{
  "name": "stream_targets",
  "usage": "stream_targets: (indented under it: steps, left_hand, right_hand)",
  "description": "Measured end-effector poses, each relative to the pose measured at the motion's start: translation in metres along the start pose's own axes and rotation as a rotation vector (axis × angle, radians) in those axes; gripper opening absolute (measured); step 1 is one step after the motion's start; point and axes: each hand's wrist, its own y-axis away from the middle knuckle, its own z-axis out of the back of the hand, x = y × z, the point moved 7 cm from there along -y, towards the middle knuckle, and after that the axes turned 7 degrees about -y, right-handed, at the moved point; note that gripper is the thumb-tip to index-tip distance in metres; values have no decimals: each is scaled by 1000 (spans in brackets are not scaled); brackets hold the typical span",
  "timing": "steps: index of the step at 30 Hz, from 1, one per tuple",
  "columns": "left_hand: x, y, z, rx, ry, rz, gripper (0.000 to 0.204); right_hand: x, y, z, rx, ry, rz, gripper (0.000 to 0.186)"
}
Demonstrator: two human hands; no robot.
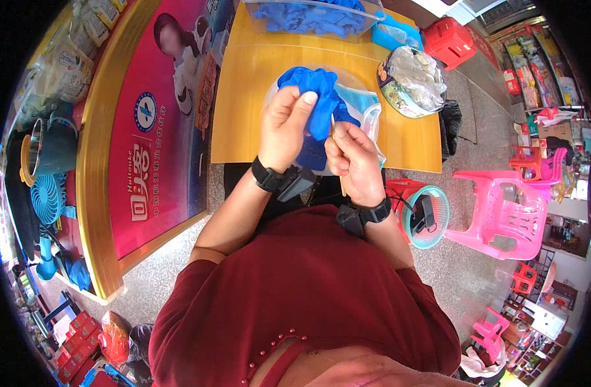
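My left hand (284, 126) pinches a crumpled piece of bright blue fabric (321, 106) between thumb and fingers, above the yellow table. Close by on the right, my right hand (357, 164) is closed around a thin, light wooden stick (343, 187). The stick's upper end meets the lower edge of the fabric; whether it goes inside cannot be made out. Under both hands stands a round, clear plastic container (373, 122), largely covered by them, with more blue material showing in it. Each wrist wears a black strap with a small device.
A clear bin (260, 26) heaped with blue fabric stands at the table's far edge, beside a light blue basket (395, 35). A round patterned tub (399, 97) with a plastic bag sits at the right. Off the table are a mesh basket (440, 229) and pink chair (502, 213).
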Motion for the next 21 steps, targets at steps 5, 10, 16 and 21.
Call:
stream_targets:
  steps: [5,10,16,21]
  left_hand:
    - [-13,-4,-5,84,-112,-76,11]
    - [-21,-4,7,-31,87,49,21]
    - [-13,-4,12,-84,-26,-65,20]
    - [-11,3,0,-78,122,-52,15]
  right_hand:
    - [10,-1,8,-35,217,203,19]
    - [7,1,5,-62,338,281,17]
    - [7,0,5,-87,279,323,16]
    - [3,2,6,-80,163,277,16]
